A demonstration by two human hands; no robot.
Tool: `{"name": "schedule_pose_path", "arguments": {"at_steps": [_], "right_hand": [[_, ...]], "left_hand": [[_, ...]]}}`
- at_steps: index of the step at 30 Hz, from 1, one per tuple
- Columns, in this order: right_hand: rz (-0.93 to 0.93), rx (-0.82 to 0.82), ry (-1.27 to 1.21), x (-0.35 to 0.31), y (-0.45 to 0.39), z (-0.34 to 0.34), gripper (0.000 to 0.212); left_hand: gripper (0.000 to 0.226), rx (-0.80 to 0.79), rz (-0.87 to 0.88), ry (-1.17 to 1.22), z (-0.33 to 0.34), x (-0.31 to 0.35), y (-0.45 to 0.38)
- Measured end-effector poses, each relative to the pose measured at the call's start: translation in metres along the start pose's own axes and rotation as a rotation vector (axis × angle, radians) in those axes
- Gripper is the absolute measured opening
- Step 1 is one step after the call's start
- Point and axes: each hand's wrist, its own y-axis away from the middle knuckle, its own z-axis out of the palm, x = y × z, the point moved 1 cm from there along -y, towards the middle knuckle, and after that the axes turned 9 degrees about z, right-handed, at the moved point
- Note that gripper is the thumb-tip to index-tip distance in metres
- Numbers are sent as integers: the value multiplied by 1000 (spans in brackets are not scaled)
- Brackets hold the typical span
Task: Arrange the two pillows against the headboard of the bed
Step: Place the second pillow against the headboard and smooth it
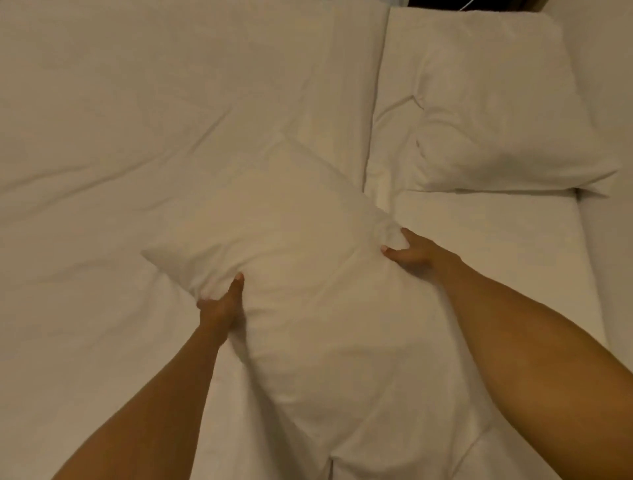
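A white pillow (294, 240) lies slanted across the middle of the bed, partly over the folded edge of the duvet. My left hand (222, 305) grips its near left edge, fingers dug into the fabric. At its right edge my right hand (409, 255) pinches the fabric between thumb and fingers. A second white pillow (496, 113) lies flat at the upper right, at the head end of the mattress. The headboard itself is not clearly visible; only a dark strip (445, 3) shows at the top edge.
A white duvet (137, 120) covers the left and middle of the bed, its folded edge running down near the centre. The bare white sheet (479, 246) shows on the right. The mattress's right edge (589, 274) drops off by a pale wall.
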Motion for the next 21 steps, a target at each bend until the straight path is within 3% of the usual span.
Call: {"name": "schedule_pose_path", "arguments": {"at_steps": [2, 5, 8, 10, 13, 17, 21], "right_hand": [[18, -16, -52, 9, -9, -1, 119], [60, -36, -69, 28, -21, 2, 124], [103, -43, -129, 34, -24, 1, 134], [117, -34, -170, 32, -19, -6, 133], [92, -34, -200, 29, -4, -13, 117], [44, -35, -282, 24, 26, -18, 81], [50, 17, -230, 34, 65, -36, 66]], "left_hand": [[129, -30, -30, 53, -6, -3, -14], [118, -142, -79, 103, -10, -5, -23], [146, -245, -110, 172, -15, -8, -37], [150, -229, -96, 241, -20, -13, -50], [127, -252, -96, 302, -24, 6, -15], [71, -333, -39, 311, -23, 23, 21], [66, -399, 9, 307, -24, 34, 47]]}}
